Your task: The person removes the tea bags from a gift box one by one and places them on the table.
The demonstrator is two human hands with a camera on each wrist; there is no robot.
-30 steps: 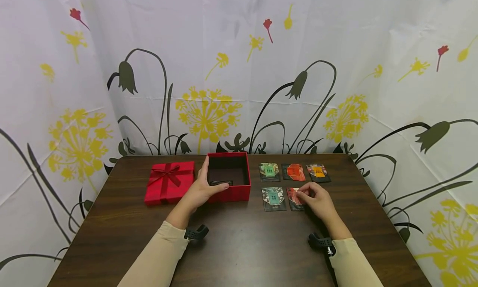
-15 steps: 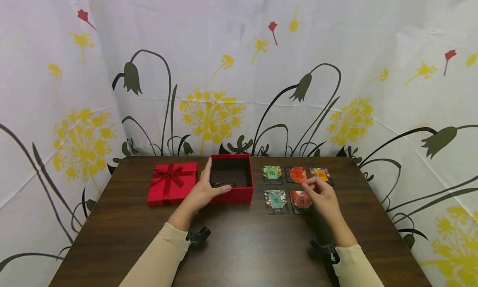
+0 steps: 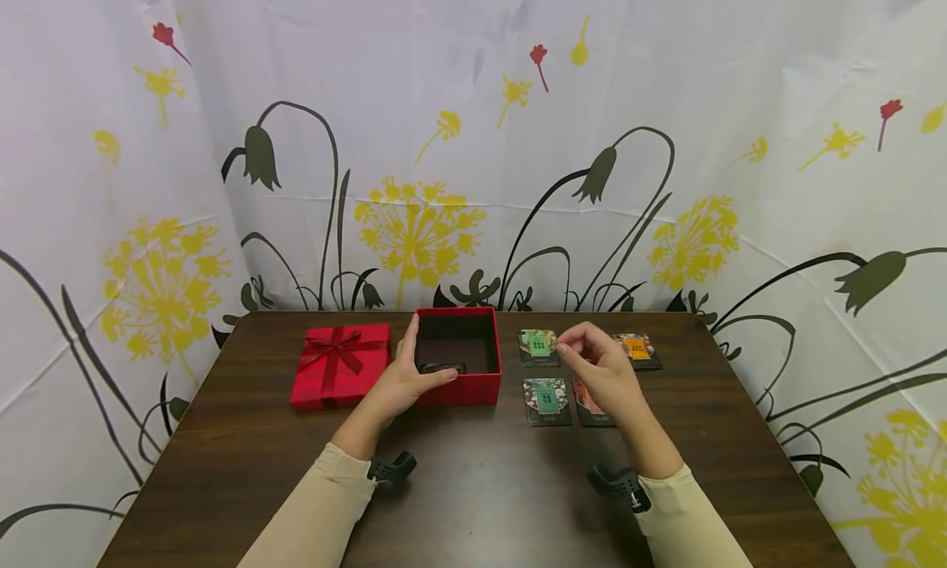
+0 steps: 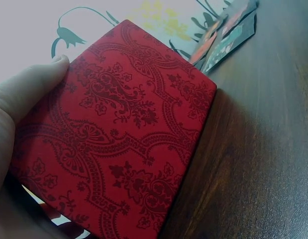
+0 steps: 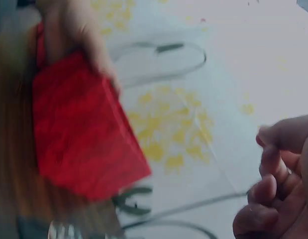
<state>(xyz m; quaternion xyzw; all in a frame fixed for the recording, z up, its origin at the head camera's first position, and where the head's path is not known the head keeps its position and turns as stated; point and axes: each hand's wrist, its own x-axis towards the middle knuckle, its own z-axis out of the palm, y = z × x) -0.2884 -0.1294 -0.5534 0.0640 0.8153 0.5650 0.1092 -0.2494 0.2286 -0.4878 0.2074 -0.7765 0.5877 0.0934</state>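
My left hand (image 3: 399, 380) grips the open red gift box (image 3: 473, 390) at its near left corner, thumb along the front rim and fingers along the left side. In the left wrist view, the box's patterned wall (image 4: 114, 134) fills much of the picture. Inside the box lies a dark glossy packet (image 3: 444, 367). My right hand (image 3: 602, 372) hovers over the packets with curled fingers, thumb and index tips together and nothing visible between them. Its fingertips are beside the green-labelled packet (image 3: 538, 346). This hand mostly covers the back middle packet and partly covers the front red-labelled packet (image 3: 589, 404).
Left of the box lies its red lid (image 3: 340, 364) with a ribbon bow. A teal-labelled packet (image 3: 547, 400) is in the front row, and an orange-labelled packet (image 3: 636, 348) is at the back right. A flowered curtain (image 3: 473, 140) hangs behind the brown table (image 3: 481, 486).
My right hand has moved from the front red-labelled packet, up and left, to beside the green-labelled one. The left hand still holds the box in the same place.
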